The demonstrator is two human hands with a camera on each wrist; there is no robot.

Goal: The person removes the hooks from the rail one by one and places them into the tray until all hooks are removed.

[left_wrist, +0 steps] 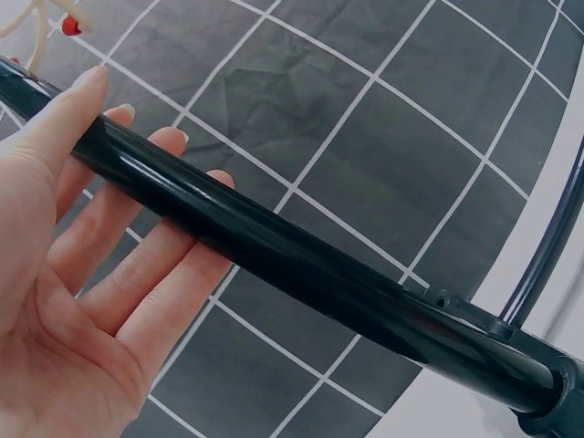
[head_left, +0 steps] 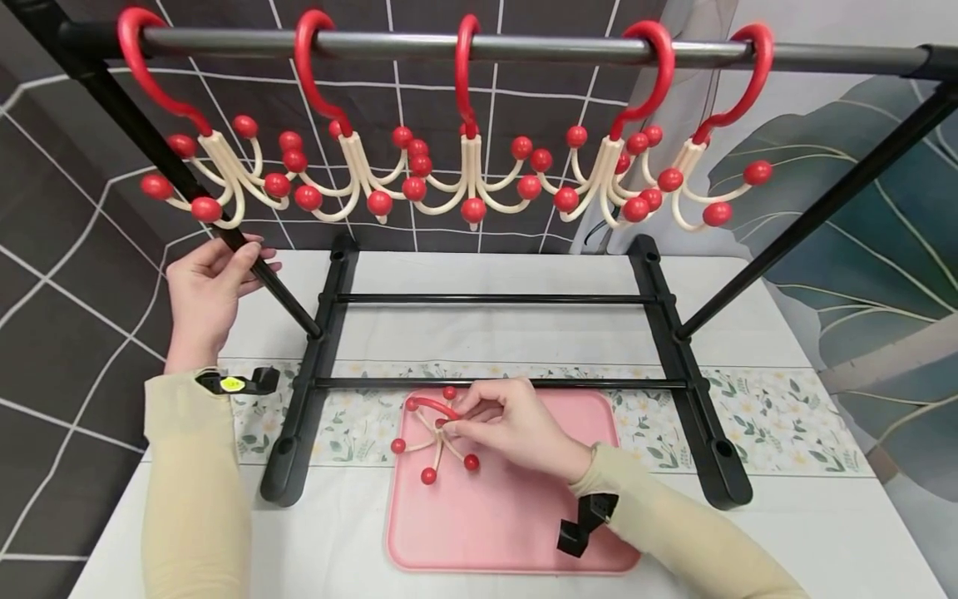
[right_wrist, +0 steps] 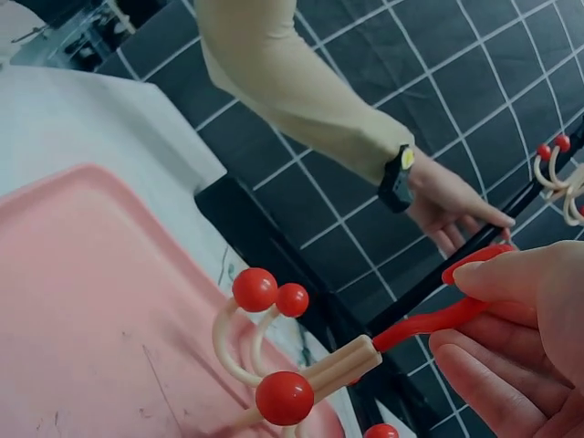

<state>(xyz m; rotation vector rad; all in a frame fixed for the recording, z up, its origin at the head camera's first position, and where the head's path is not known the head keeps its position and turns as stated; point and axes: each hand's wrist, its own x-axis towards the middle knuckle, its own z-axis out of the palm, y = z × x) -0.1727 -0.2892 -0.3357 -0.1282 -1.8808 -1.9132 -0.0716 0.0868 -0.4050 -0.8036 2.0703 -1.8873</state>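
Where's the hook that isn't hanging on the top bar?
In the head view, the right hand pinches the loose hook over the far-left corner of the pink tray, below and slightly left of the picture's middle.

seemingly a home, judging by the flower-banded tablecloth [head_left: 778, 424], leaf-patterned drape [head_left: 883, 274] and dark grid-lined sheet [head_left: 67, 366].

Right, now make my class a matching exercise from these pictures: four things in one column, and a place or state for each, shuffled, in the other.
Things
1. Left hand
2. Right hand
3. Pink tray
4. Row of five hangers

Places and states
A. Hanging from the top rail
B. Lying on the table
C. Gripping a single hanger by its red hook
D. Holding a slanted black post

Right pairs: 1-D, 2-C, 3-B, 4-A
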